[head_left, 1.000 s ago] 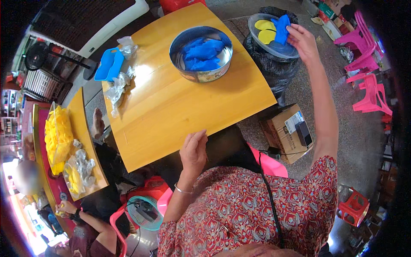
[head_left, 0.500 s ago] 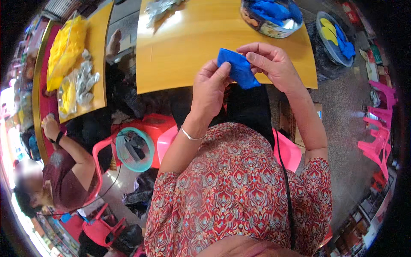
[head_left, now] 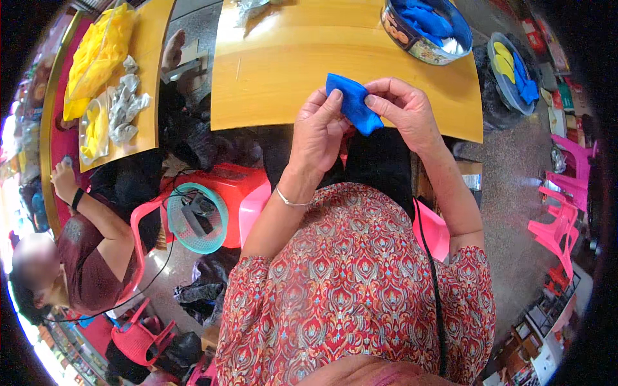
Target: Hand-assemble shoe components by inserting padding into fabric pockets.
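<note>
Working the blue piece between closed fingers of left hand and right hand, you likely next need even tension.

The table leaves passage between right hand and round tin

- Mine: one left hand, one right hand
- One blue piece I hold
- One round tin
- One clear bowl
- Two yellow pieces
- One teal basket
- Two wooden tables

White glare washes out far left amid curved fisheye distortion.
</note>
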{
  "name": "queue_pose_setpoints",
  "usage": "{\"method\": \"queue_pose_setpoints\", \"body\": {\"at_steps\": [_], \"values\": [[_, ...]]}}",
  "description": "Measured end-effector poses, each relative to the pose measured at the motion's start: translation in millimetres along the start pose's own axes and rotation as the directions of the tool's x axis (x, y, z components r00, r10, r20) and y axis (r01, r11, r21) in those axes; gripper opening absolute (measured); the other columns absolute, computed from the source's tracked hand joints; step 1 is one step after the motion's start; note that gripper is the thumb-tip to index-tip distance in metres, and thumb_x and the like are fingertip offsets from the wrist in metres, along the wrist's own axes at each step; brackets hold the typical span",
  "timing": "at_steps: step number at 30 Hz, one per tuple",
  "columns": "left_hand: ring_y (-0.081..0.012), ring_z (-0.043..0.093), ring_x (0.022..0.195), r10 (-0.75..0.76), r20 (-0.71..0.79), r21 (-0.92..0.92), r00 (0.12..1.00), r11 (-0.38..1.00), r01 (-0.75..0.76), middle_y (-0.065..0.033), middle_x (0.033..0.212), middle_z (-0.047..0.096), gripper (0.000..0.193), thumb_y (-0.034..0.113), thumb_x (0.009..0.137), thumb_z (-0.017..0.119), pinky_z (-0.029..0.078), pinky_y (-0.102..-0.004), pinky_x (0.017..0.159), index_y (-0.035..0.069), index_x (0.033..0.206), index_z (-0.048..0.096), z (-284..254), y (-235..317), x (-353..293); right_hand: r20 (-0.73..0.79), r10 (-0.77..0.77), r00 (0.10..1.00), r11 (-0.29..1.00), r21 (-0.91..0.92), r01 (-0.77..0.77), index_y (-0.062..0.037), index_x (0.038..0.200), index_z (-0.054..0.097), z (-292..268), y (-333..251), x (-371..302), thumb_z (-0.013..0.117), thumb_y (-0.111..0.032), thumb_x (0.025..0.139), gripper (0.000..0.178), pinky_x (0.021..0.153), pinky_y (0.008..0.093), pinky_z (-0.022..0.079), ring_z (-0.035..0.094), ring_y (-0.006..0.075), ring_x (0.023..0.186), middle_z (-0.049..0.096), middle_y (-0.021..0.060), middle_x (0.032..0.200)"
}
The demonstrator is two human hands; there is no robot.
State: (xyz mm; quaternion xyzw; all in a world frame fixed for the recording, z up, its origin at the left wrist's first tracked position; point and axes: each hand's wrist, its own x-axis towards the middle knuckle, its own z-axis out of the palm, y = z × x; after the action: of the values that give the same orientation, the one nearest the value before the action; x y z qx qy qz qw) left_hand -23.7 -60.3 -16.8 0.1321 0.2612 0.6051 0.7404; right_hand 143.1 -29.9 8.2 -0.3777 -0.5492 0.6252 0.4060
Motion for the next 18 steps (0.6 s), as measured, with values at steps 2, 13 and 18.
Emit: {"method": "queue_pose_setpoints", "body": {"at_steps": [2,13,18], "values": [[-0.0161,0.061,0.089,-0.001,-0.005,-0.008,1.0,1.0,0.001,-0.0056,0.099,0.065,0.015,0.014,0.092,0.06,0.052,-0.0354,0.082,0.005,0.103,0.059,-1.9,1.3,-0.8,0.017,0.023,1.0,0.999,0.027,-0.023,-0.0008,0.103,0.064,1.2,4.4,5.6,0.065,-0.009,0.088,0.018,0.077,0.0224,0.048,0.059,0.0077,0.084,0.065,0.0014,0.092],[-0.017,0.064,0.085,0.101,-0.14,-0.01,0.985,0.995,-0.104,-0.0069,0.094,0.064,0.015,0.013,0.093,0.056,0.054,-0.0364,0.075,0.005,0.106,0.055,-39.8,20.7,2.2,0.146,-0.407,0.901,0.677,-0.615,0.405,-0.0032,0.094,0.067,30.5,24.1,146.2,0.066,-0.014,0.083,0.016,0.068,0.0299,0.051,0.064,0.0205,0.073,0.067,0.0088,0.083],[-0.0217,0.063,0.077,0.126,-0.25,0.075,0.96,0.991,-0.111,-0.0106,0.091,0.063,0.02,0.017,0.092,0.058,0.054,-0.0358,0.071,0.003,0.106,0.052,-47.4,23.9,-0.2,0.354,-0.632,0.689,0.293,-0.715,0.635,-0.0031,0.097,0.065,61.3,39.7,226.3,0.064,-0.008,0.081,0.017,0.074,0.0354,0.051,0.062,0.0266,0.084,0.064,0.0103,0.088]]}}
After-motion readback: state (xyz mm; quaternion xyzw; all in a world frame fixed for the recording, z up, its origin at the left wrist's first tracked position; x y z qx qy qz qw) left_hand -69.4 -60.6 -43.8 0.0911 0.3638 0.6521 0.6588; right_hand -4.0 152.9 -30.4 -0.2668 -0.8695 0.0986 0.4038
